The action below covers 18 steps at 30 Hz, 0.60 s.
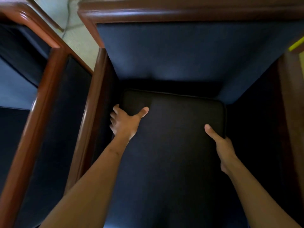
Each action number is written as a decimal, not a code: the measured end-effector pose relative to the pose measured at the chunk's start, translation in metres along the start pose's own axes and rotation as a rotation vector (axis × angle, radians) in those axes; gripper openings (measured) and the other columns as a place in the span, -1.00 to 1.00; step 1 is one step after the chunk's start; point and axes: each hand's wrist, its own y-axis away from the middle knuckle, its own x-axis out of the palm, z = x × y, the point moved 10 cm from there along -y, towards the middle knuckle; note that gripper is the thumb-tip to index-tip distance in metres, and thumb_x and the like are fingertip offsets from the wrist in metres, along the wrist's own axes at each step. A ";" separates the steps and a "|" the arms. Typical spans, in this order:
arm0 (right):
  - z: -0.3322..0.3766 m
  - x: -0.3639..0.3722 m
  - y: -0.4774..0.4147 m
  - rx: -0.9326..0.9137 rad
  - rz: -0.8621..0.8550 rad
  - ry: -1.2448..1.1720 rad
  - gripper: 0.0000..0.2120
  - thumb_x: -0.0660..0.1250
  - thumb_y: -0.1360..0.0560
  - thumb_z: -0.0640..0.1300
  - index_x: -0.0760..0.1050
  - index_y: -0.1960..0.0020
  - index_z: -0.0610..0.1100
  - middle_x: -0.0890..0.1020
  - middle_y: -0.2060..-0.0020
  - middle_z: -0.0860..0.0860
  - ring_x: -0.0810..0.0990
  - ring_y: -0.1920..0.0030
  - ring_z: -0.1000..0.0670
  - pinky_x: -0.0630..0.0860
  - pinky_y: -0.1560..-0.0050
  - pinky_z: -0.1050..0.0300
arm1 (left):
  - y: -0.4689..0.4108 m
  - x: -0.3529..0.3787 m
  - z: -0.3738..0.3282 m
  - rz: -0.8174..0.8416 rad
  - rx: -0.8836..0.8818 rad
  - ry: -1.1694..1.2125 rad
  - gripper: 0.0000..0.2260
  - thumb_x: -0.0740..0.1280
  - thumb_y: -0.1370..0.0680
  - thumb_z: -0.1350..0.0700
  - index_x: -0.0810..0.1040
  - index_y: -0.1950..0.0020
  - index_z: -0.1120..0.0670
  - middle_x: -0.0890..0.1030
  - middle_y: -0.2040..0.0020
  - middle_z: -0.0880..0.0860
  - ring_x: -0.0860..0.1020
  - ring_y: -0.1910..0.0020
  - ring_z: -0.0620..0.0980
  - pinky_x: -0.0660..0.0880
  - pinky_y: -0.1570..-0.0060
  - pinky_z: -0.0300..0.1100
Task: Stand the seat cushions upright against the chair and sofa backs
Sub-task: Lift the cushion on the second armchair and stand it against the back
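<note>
Both hands grip the dark seat cushion [172,137] of a wood-framed armchair, one at each side edge. Left hand [125,123] clasps the cushion's left edge near its far corner — thumb laid flat on the top face, fingers [115,112] curled down over the side into the narrow gap beside the armrest. Right hand [222,145] holds the opposite edge a little nearer the person, thumb pressed on top, the remaining fingers wrapped out of sight under or around the side, so their exact hold cannot be told. The cushion sits within the chair between the two padded arms; its far edge, with a thin piped seam, stands apart from the blue upholstered chair back [189,51], a dark shadowed gap between them — whether it lies flat or is slightly raised cannot be told. A reddish-brown wooden frame [181,12] caps the back. Just beside the chair on the left stands a second seat with matching wooden armrest [42,112] and blue upholstery. Pale floor [79,33] shows between the two pieces.
</note>
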 end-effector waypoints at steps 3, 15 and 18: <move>0.021 -0.012 0.030 -0.124 -0.044 -0.035 -0.17 0.59 -0.27 0.31 0.49 -0.45 0.04 0.67 -0.21 0.05 0.67 -0.17 -0.04 0.60 -0.19 -0.09 | 0.024 -0.031 -0.020 -0.053 0.029 0.105 0.12 0.49 -0.31 -0.49 0.14 -0.66 0.06 0.28 -0.59 0.18 0.27 -0.58 0.24 0.22 -0.54 0.22; 0.188 -0.017 0.210 -0.685 0.023 -0.005 -0.21 0.68 -0.18 0.06 0.45 -0.34 0.02 0.61 -0.13 0.21 0.62 -0.04 0.39 0.54 0.06 0.45 | 0.130 -0.201 -0.102 -0.114 0.218 0.807 -0.08 0.37 -0.35 -0.55 0.24 -0.59 -0.15 0.34 -0.56 -0.02 0.34 -0.52 0.05 0.25 -0.52 0.05; 0.201 -0.022 0.239 -0.717 0.031 0.074 -0.03 0.67 0.03 0.30 0.45 -0.32 0.12 0.68 -0.06 0.31 0.61 -0.10 0.37 0.59 -0.02 0.35 | 0.154 -0.220 -0.095 -0.079 0.204 0.953 -0.55 0.40 -0.56 -0.31 0.43 -0.39 -0.22 0.49 -0.39 -0.14 0.45 -0.36 -0.08 0.32 -0.40 -0.07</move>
